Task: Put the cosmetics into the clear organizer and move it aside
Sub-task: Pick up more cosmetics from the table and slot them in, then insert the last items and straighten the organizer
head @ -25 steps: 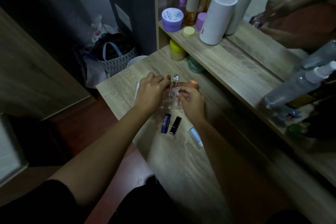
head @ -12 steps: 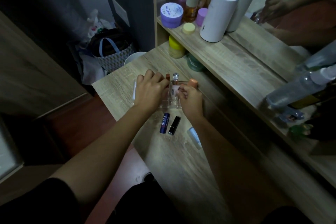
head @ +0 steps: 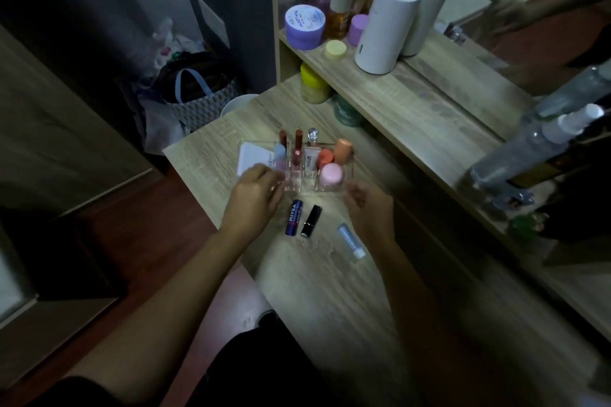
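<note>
The clear organizer [head: 334, 188] stands on the wooden desk [head: 330, 291]. It holds several cosmetics: upright lip tubes [head: 298, 145], a small white tube [head: 310, 158], a pink round pot [head: 331, 174] and orange caps [head: 342, 149]. A white flat packet [head: 253, 157] lies at its left end. Three items lie on the desk in front: a blue Nivea stick [head: 293, 217], a black lipstick [head: 311, 221] and a pale blue tube [head: 351, 240]. My left hand [head: 254, 198] hovers at the organizer's near-left corner, fingers apart. My right hand [head: 370, 211] is just off the near-right corner, empty.
A raised shelf [head: 413, 99] behind the desk carries a purple jar [head: 304, 26], bottles and a tall white cylinder [head: 386, 23]. A yellow-lidded jar [head: 312, 84] and a green jar [head: 345, 112] sit under it. Spray bottles [head: 535, 149] lean at right. A bag [head: 198, 92] stands on the floor left.
Both hands have pulled back toward me from the organizer, uncovering it. Its contents now show fully; the three loose items lie where they were.
</note>
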The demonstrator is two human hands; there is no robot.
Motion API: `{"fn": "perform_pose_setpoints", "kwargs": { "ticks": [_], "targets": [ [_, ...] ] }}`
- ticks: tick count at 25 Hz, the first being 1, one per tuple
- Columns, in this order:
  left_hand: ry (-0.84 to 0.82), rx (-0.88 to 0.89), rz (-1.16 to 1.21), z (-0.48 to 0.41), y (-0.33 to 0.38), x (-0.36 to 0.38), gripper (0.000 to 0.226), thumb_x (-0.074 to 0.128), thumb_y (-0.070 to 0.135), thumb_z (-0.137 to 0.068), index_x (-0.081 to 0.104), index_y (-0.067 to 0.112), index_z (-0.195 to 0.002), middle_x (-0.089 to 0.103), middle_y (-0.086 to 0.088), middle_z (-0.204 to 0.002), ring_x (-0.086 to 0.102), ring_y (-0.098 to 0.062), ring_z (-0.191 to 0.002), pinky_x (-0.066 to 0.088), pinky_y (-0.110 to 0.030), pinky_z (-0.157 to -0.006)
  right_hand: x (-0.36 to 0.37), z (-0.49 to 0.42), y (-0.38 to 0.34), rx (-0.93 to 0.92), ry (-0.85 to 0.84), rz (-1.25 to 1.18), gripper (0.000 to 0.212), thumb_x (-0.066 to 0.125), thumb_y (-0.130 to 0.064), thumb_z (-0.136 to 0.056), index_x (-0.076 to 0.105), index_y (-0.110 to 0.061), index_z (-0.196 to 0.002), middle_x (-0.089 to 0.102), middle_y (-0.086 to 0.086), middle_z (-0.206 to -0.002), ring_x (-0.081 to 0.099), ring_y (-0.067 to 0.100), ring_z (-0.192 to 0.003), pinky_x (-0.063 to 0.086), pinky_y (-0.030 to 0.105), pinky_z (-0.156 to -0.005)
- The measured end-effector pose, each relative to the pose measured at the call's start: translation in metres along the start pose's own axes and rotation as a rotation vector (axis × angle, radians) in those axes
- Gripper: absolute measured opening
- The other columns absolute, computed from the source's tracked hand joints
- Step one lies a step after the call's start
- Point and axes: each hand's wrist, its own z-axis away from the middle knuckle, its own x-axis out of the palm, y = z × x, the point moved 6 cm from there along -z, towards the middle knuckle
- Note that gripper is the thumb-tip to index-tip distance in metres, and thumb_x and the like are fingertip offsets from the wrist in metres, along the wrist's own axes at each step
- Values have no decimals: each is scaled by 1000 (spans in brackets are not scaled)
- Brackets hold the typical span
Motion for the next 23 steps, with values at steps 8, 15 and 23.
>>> {"fn": "perform_pose_setpoints", "kwargs": {
  "ticks": [8, 15, 23],
  "targets": [
    [-371, -422, 103, 19, -15, 73, 35, 66, 35, -85, 63, 2, -99, 67, -20, -99, 62, -33, -92, 47, -36, -75, 11, 59, 42, 187, -185, 127, 30, 70, -11, -80, 66, -7, -109, 68, 12, -100, 62, 22, -91, 47, 28, -79],
    [-214, -541, 293, 33, -23, 50, 20, 71, 21, -77, 63, 5, -83, 70, -13, -82, 66, -29, -81, 46, -30, -68, 14, 55, 19, 274, -62, -235, 32, 70, -20, -82, 64, -16, -113, 67, -6, -95, 65, 6, -80, 50, 13, -64],
    [75, -464, 376, -10, -21, 10, 18, 74, 20, -76, 62, 10, -86, 66, 0, -72, 61, -14, -67, 38, -15, -57, 46, -11, -46, 13, -16, -388, 32, 73, -5, -77, 64, -6, -109, 72, 10, -100, 67, 9, -80, 53, 7, -70]
  ]
}}
